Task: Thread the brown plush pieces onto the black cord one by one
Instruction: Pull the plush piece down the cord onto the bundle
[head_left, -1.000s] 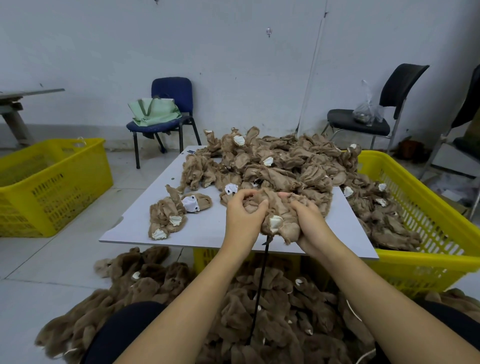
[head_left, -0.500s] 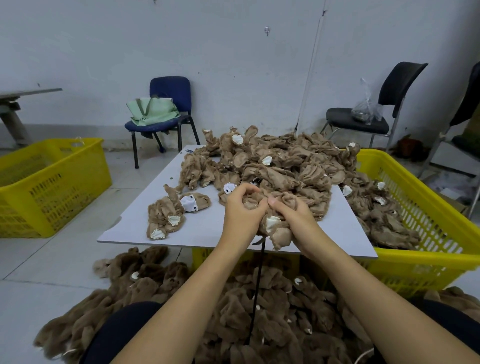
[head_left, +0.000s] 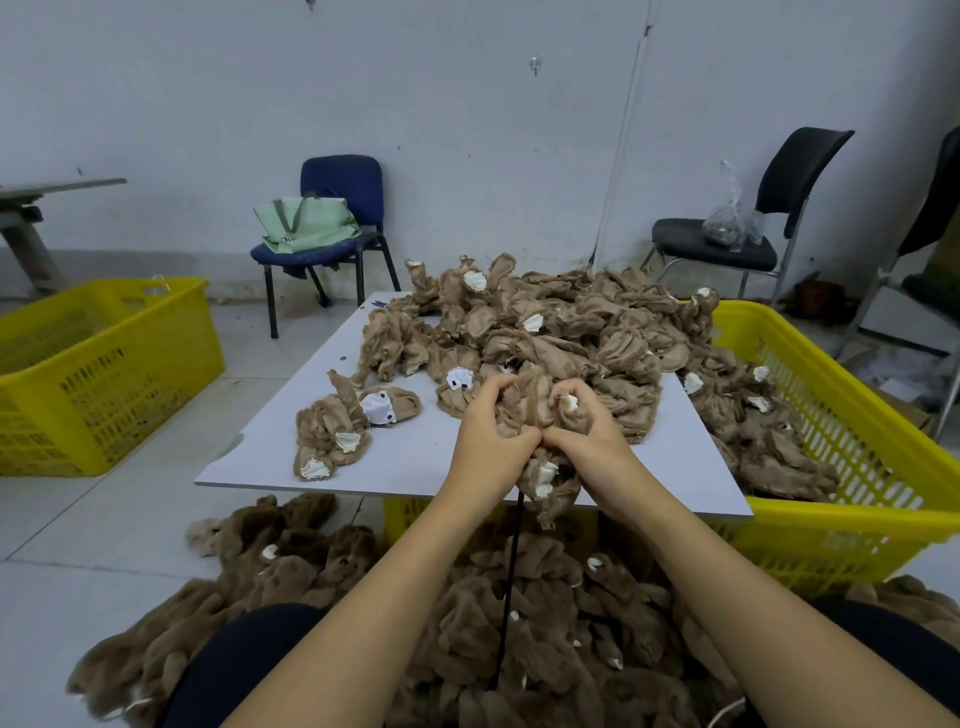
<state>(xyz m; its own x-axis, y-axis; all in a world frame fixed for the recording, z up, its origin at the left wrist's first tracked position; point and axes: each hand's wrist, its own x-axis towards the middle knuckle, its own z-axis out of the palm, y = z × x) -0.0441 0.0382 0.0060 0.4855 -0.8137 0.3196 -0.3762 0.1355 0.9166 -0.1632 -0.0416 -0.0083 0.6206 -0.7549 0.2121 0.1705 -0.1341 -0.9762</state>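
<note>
Your left hand (head_left: 491, 441) and right hand (head_left: 587, 434) meet at the near edge of the surface (head_left: 415, 457), both curled around one brown plush piece (head_left: 545, 473). The black cord (head_left: 511, 582) hangs straight down from it onto the plush heap on the floor (head_left: 519, 649). Behind your hands lies the unthreaded plush pile (head_left: 561, 332); a yellow crate (head_left: 831, 415) sits under the surface's right side.

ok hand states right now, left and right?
Left hand: closed, gripping the brown plush piece above the black cord.
Right hand: closed, gripping the same piece.
</note>
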